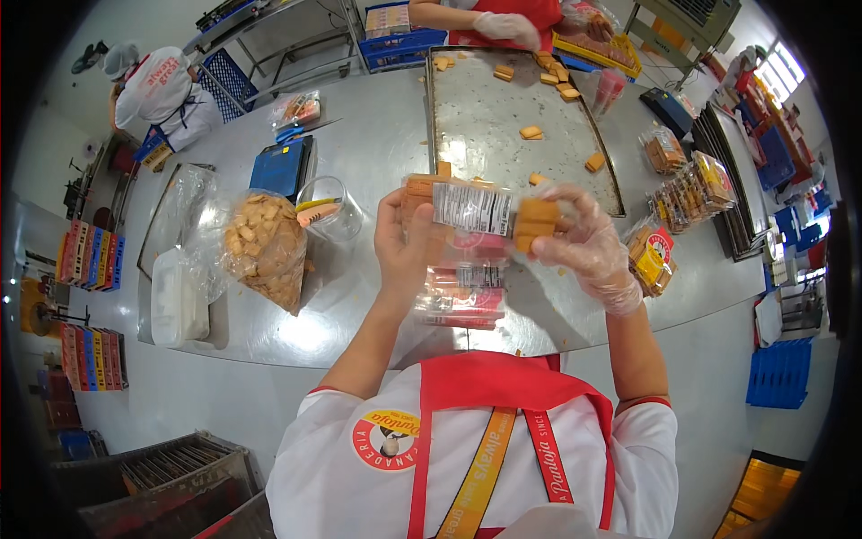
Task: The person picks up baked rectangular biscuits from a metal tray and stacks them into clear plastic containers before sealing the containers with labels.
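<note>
My left hand (403, 236), bare, grips the left end of a clear printed plastic pack (471, 207) with biscuits inside it. At the pack's right end my right hand (586, 246), in a clear plastic glove, holds a small stack of rectangular biscuits (537, 222) between thumb and fingers. Whether those biscuits are inside the plastic I cannot tell. Below the raised pack, several clear-and-red plastic packs (465, 296) lie on the steel table near my apron. Beyond my hands, a metal baking tray (498, 114) bears scattered biscuits, its near edge partly hidden.
On the left stand a bag of biscuits (266, 246), a clear cup (330, 209), a blue scale (279, 165) and a white container (178, 296). Filled biscuit packs (690, 195) lie to the right. Across the table, a co-worker's gloved hand (508, 28) is over the tray's far end.
</note>
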`<action>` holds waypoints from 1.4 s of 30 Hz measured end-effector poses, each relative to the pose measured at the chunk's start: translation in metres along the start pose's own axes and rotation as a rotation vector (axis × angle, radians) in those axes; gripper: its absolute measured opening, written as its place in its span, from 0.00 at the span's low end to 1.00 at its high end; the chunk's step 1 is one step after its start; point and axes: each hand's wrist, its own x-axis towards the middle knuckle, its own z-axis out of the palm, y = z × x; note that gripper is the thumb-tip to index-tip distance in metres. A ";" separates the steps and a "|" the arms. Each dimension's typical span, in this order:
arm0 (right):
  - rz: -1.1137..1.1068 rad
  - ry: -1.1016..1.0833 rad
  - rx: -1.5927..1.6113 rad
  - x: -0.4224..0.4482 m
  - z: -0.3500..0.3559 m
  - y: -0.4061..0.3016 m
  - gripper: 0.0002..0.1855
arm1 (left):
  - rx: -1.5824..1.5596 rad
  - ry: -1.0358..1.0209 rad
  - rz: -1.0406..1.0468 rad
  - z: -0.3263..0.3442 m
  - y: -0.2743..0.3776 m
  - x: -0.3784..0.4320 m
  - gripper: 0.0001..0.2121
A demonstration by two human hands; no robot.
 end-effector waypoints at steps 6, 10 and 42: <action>-0.128 0.036 0.090 -0.009 0.000 0.039 0.32 | -0.077 0.009 -0.064 0.002 -0.001 0.005 0.18; -0.227 0.019 0.175 -0.015 0.003 0.044 0.32 | -0.080 -0.054 -0.149 -0.003 -0.009 0.006 0.19; -0.777 -0.228 -1.427 -0.028 0.001 -0.006 0.25 | -0.441 -0.490 -0.808 0.022 0.008 0.013 0.21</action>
